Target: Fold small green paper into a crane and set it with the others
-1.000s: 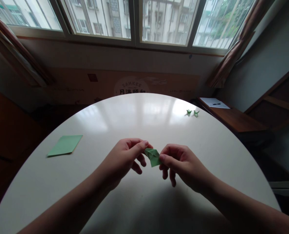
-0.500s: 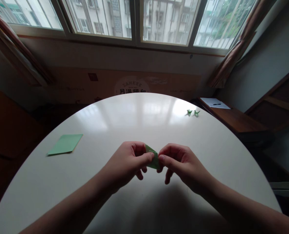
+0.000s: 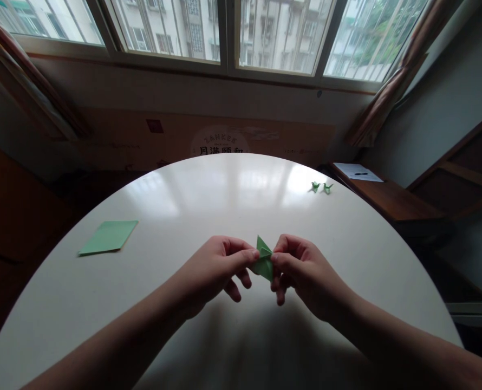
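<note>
A partly folded piece of green origami paper (image 3: 264, 264) is held above the near middle of the white round table (image 3: 208, 216). My left hand (image 3: 225, 264) pinches its left edge between thumb and forefinger, the other fingers curled loosely below. On the opposite side, my right hand (image 3: 300, 265) grips the right edge with thumb and fingertips. One pointed flap sticks up between the hands, and a small fold shows at the middle. The fingertips behind the paper are partly hidden.
A stack of green square paper (image 3: 109, 237) lies at the table's left. Two small folded green paper figures (image 3: 315, 187) stand near the far right edge. Beyond them, a brown wooden side table (image 3: 411, 203) bears a white sheet (image 3: 352, 171) with a pen.
The folded paper has shifted slightly right and turned, so its upper point and middle fold show more. My left fingers have slid back to its left edge; the right hand still pinches the right side.
</note>
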`<state>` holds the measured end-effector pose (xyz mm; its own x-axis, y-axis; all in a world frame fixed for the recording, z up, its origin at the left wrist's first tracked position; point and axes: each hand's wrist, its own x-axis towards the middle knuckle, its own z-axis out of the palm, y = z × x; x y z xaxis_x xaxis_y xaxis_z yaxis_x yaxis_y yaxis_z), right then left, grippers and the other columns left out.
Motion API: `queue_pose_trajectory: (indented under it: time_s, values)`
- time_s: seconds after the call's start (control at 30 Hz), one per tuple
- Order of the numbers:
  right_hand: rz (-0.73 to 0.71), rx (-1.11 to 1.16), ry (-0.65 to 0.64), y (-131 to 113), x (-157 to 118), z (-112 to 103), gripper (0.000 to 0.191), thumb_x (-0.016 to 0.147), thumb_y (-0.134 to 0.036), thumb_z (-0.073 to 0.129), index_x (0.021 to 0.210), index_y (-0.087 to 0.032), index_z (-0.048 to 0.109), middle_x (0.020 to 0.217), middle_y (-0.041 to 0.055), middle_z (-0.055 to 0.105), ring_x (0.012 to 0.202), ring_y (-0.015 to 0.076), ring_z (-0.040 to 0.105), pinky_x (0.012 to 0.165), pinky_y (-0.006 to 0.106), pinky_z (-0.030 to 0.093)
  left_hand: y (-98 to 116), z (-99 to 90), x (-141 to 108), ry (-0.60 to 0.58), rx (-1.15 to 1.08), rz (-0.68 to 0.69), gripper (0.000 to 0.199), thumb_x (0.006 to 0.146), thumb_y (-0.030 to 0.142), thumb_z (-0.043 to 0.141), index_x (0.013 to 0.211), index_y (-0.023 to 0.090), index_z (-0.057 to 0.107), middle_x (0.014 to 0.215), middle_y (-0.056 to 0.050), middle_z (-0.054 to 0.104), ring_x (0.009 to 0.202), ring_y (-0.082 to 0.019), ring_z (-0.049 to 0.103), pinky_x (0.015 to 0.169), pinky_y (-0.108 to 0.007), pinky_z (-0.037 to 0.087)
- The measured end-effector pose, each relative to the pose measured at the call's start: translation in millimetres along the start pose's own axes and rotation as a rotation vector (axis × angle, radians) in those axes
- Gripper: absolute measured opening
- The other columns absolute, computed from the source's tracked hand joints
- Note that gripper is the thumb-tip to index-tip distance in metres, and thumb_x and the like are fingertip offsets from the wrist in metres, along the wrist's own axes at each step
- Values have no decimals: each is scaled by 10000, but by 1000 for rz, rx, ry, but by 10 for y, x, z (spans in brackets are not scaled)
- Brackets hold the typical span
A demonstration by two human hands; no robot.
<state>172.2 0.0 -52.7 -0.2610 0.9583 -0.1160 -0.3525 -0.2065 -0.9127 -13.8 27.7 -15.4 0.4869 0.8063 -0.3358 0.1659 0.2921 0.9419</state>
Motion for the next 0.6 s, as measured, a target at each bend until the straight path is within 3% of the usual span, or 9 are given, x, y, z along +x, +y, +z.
queue_pose_trajectory:
  time_s: [0.17, 0.6]
  values:
    - [-25, -2, 44, -3, -13, 21, 230, 793, -263, 745, 697, -181, 553, 560, -3, 664, 463, 127, 605, 385, 209, 521, 1, 33, -13, -8, -29, 3, 244, 757, 350, 739, 801, 110, 738, 777, -71, 687, 642, -145, 596, 429, -173, 482]
    - [11, -113, -13, 31, -29, 30, 225, 791, -327, 800, 841, -161, 657, 731, 17, 670, 636, 174, 681, 377, 208, 543, -67, 41, -5, 79, 43, 126, 221, 814, 333, 712, 727, 131, 699, 650, -24, 640, 622, -130, 558, 448, -167, 449]
